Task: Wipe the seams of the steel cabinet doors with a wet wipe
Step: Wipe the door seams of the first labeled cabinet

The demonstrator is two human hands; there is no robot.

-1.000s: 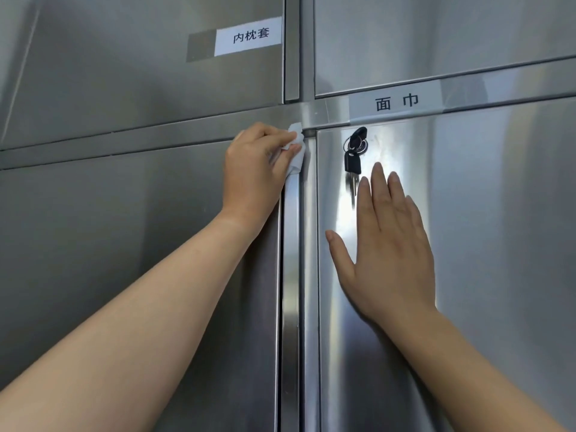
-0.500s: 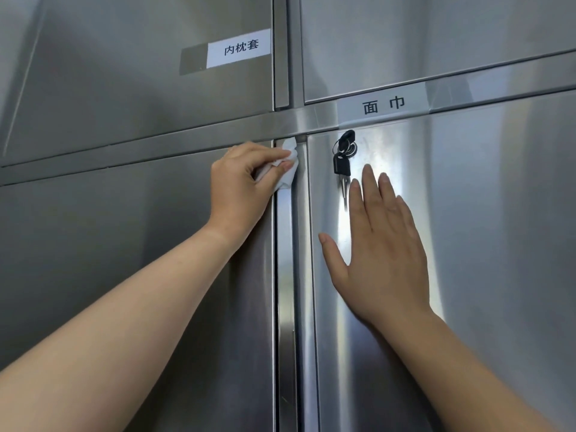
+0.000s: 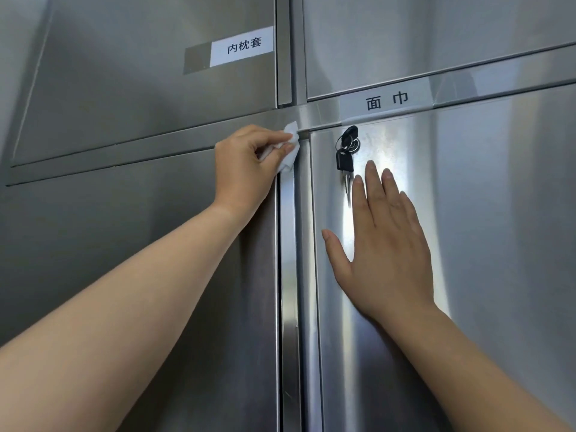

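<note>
White and crumpled, the wet wipe (image 3: 288, 148) is bunched at the top of the vertical seam (image 3: 288, 275) between the two lower steel doors, right where that seam meets the horizontal rail (image 3: 187, 145) under the upper doors. The left hand (image 3: 246, 163) pinches it between thumb and curled fingers and presses it against the steel at that corner, with a flap of the wipe sticking up onto the rail.

On the other side of the seam, the right hand (image 3: 383, 244) lies flat on the lower right door (image 3: 498, 244), fingers straight and together, thumb spread out to the side, holding nothing. Just above its fingertips a bunch of keys (image 3: 346, 154) with black heads hangs from the lock near that door's top left corner.

On the rail above the lock sits a taped label (image 3: 386, 99) printed 面巾. The upper left door (image 3: 140, 88) carries a white label (image 3: 243, 46) reading 内枕套. The lower left door (image 3: 124, 229) lies behind the left forearm
</note>
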